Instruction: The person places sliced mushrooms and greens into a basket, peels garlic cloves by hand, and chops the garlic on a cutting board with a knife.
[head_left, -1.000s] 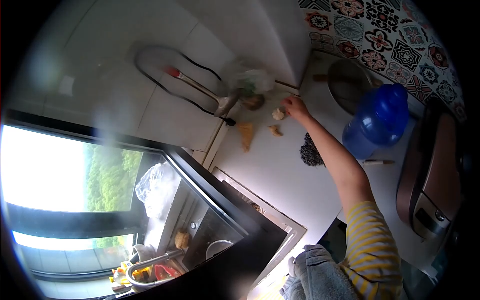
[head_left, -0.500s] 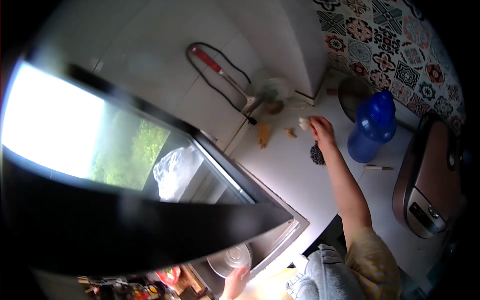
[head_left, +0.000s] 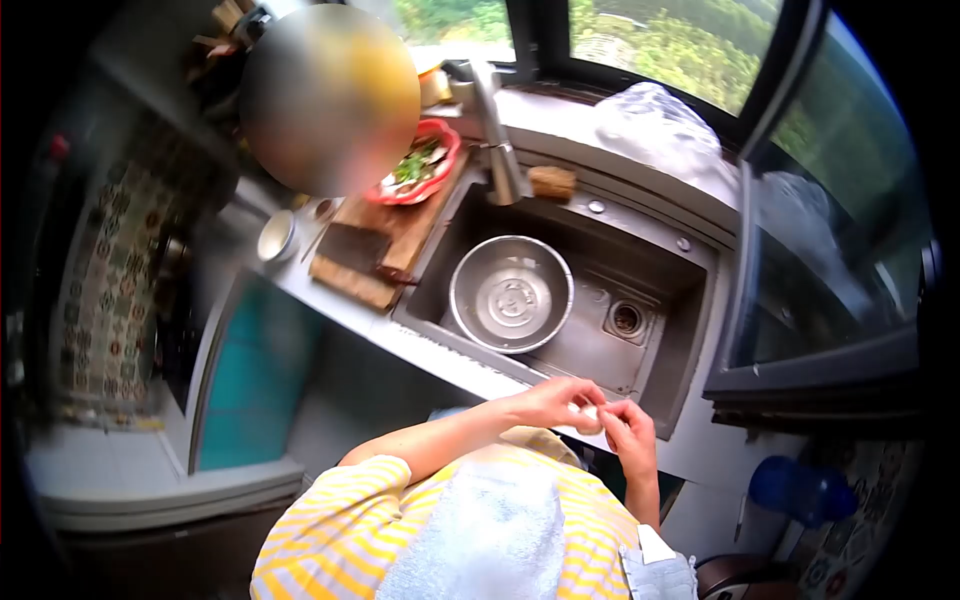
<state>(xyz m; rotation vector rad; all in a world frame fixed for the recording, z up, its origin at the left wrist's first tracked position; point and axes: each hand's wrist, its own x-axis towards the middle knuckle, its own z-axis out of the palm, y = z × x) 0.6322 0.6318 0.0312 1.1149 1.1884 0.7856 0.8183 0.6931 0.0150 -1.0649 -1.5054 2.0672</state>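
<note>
Both hands are together in front of the sink's near edge, fingertips almost touching. Between them is a small, pale white garlic piece (head_left: 588,418). My left hand (head_left: 555,402) pinches it from the left. My right hand (head_left: 630,432) has its fingers closed on the garlic's right side. Just beyond them, a round metal basin (head_left: 512,294) sits in the left part of the sink (head_left: 688,350). The garlic is partly covered by the fingers, so whether it is a whole head or a clove I cannot tell.
Left of the sink, a wooden cutting board (head_left: 410,232) carries a cleaver (head_left: 350,248) and a red-rimmed dish (head_left: 452,150) of chopped food. A faucet (head_left: 500,150) rises behind the basin. An opened window (head_left: 830,270) stands at right, above a blue bottle (head_left: 800,490).
The view has swung from the right-hand counter to the sink. My right hand has brought the garlic back from that counter, and my left hand has joined it there.
</note>
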